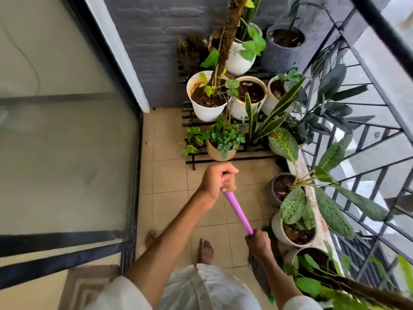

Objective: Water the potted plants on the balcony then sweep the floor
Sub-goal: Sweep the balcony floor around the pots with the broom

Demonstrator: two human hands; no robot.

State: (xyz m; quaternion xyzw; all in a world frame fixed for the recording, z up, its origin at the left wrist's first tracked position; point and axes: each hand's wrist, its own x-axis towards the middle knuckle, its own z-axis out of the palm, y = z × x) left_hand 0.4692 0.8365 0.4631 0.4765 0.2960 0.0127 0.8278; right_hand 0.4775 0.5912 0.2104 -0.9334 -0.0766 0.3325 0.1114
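Purple broom handle [237,214] runs diagonally across the head view, gripped at both ends. Left hand [218,183] holds the upper end, fingers curled fully round the shaft; right hand [259,243] wraps the lower end the same way. The brush end is hidden below the right hand, near the white pot [292,231] and the railing [362,166]. Bare feet stand on the beige tiled floor [169,180]. Potted plants occupy a black slatted rack [232,158] ahead and a row along the railing; soil in several pots looks dark, possibly wet. No watering vessel is in view. Judgement: the sweeping step is in hand. The next stroke calls for drawing the brush clear of the pots, toward open floor.
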